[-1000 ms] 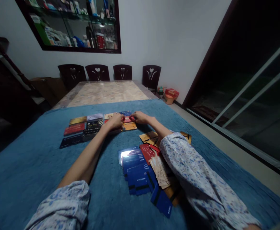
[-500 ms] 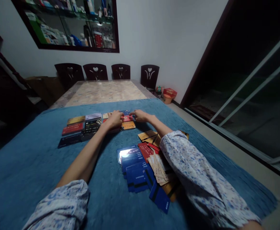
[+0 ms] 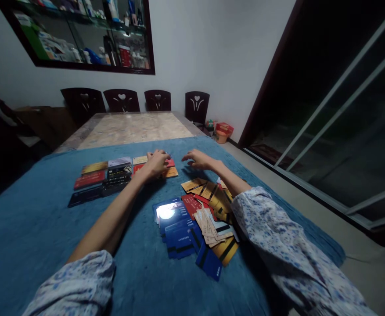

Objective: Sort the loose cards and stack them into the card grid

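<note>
My left hand (image 3: pixel 157 163) is over the right end of the laid-out cards, its fingers bent and apart, tips at a red card (image 3: pixel 170 163). An orange card (image 3: pixel 171 171) lies just below that one. My right hand (image 3: pixel 199 159) hovers above the blue cloth to the right of the rows, fingers apart and holding nothing. Left of my left hand lie dark cards (image 3: pixel 117 177), a red card (image 3: pixel 89 179) and a gold card (image 3: pixel 94 167). Closer to me is a loose heap with blue cards (image 3: pixel 177 228), beige cards (image 3: pixel 208 226) and gold cards (image 3: pixel 220 202); my right forearm passes over its edge.
A blue cloth (image 3: pixel 47 219) covers the near part of the table, with the marbled tabletop (image 3: pixel 139 127) bare beyond. Dark chairs (image 3: pixel 121 101) line the far end. A sliding glass door (image 3: pixel 337 131) stands at right, and a red box (image 3: pixel 224 128) sits on the floor.
My right hand has drawn away from the red card to the right and lifted off the cards. My left hand stays at the cards. The whole view has shifted slightly.
</note>
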### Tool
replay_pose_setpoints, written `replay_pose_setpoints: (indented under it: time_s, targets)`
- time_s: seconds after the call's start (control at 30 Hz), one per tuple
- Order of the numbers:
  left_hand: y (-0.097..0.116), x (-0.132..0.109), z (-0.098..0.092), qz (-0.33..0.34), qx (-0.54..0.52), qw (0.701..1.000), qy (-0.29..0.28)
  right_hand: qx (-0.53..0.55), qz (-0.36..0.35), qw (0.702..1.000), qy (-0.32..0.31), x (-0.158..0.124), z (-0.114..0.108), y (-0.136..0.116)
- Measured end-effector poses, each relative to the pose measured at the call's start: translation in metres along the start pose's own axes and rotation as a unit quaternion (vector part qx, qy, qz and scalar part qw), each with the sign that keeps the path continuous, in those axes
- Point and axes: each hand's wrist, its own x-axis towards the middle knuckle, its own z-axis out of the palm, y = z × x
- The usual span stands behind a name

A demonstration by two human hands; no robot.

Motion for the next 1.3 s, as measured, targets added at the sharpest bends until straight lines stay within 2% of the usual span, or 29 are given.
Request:
replay_pose_setpoints:
  time_s: [0.3, 0.6, 1.0, 1.3]
  targets:
    - [0.024, -0.006, -0.006, 0.030, 0.003, 1.000, 0.003, 0.025, 0.013, 0.999, 0.035, -0.050, -0.003, -0.001]
    - [0.059, -0.021, -0.001, 0.080, -0.005, 0.996, -0.025, 0.078, 0.014, 0.997, 0.014, -0.079, -0.004, -0.004]
    - [0.088, -0.051, -0.008, 0.105, -0.016, 0.990, -0.093, 0.092, 0.002, 0.995, -0.049, -0.084, -0.003, -0.009]
    - [0.088, -0.051, 0.002, 0.116, -0.036, 0.986, -0.111, 0.102, -0.006, 0.992, -0.068, -0.084, 0.003, -0.006]
